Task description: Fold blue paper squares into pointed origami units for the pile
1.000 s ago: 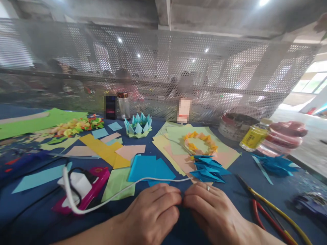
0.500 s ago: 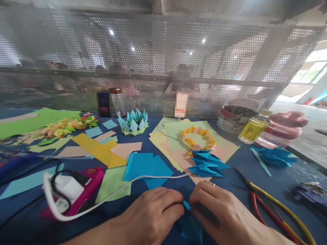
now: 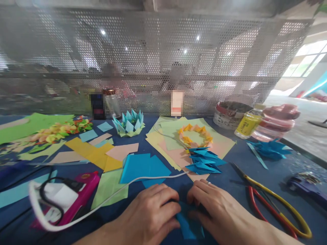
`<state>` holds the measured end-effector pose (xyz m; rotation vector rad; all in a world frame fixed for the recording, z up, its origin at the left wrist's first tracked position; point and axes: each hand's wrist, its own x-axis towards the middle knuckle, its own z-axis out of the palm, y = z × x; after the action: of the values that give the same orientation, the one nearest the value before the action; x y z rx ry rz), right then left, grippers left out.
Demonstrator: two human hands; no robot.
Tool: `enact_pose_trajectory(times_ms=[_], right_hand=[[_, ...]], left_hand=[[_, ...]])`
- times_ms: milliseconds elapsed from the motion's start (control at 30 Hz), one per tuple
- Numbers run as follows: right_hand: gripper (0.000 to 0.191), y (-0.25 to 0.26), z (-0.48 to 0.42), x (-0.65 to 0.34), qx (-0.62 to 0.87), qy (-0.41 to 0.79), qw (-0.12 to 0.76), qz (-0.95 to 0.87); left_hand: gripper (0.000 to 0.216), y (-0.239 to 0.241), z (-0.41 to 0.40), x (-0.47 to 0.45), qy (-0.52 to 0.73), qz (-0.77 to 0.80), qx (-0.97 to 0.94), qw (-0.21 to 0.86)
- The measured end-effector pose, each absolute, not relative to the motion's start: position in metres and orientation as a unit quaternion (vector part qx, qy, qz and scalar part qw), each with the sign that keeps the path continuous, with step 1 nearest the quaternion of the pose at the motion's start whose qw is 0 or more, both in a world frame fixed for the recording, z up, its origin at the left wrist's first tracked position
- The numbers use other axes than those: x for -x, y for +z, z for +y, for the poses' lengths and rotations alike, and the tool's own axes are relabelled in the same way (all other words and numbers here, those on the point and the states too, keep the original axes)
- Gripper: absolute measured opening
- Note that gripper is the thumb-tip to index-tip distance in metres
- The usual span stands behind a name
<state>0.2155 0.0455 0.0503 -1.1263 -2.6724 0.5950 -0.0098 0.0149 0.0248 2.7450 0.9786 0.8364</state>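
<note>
A folded piece of blue paper (image 3: pixel 189 225) lies on the dark blue tabletop right in front of me. My left hand (image 3: pixel 155 209) grips its left edge with curled fingers. On the other side, my right hand (image 3: pixel 213 204), a ring on one finger, has its fingertips and thumb closed on the paper's upper right part. Just beyond my hands is a stack of folded blue paper points (image 3: pixel 204 161). Flat blue paper sheets (image 3: pixel 143 167) lie beyond my left hand. Parts of the held paper are hidden beneath my fingers.
Red-and-yellow-handled scissors (image 3: pixel 276 200) lie at the right. A white cable (image 3: pixel 107 200) runs from a pink power strip (image 3: pixel 87 190) across the table. Behind stand an orange paper ring (image 3: pixel 195 135), a light-blue paper crown (image 3: pixel 129 124) and a yellow-labelled bottle (image 3: pixel 248 123).
My hands have moved slightly apart, and more of the blue paper between them shows, lying flatter. The whole view has shifted a little.
</note>
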Motion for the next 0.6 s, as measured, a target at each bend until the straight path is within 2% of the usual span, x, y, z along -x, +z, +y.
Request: enact_pose_trajectory(times_ms=[233,467,600], right_hand=[[0.027,0.052,0.037,-0.213,0.386,0.225,0.128,-0.885],[0.019,0.046,0.037,-0.212,0.397,0.296,0.162,-0.854],[0.010,0.047,0.045,-0.211,0.422,0.343,0.196,-0.816]], left_hand=[[0.036,0.005,0.020,0.008,0.369,0.277,-0.887,-0.026],[0.025,0.017,0.016,0.004,0.396,0.267,-0.865,-0.152],[0.045,0.017,0.016,0.000,0.449,0.225,-0.846,-0.177]])
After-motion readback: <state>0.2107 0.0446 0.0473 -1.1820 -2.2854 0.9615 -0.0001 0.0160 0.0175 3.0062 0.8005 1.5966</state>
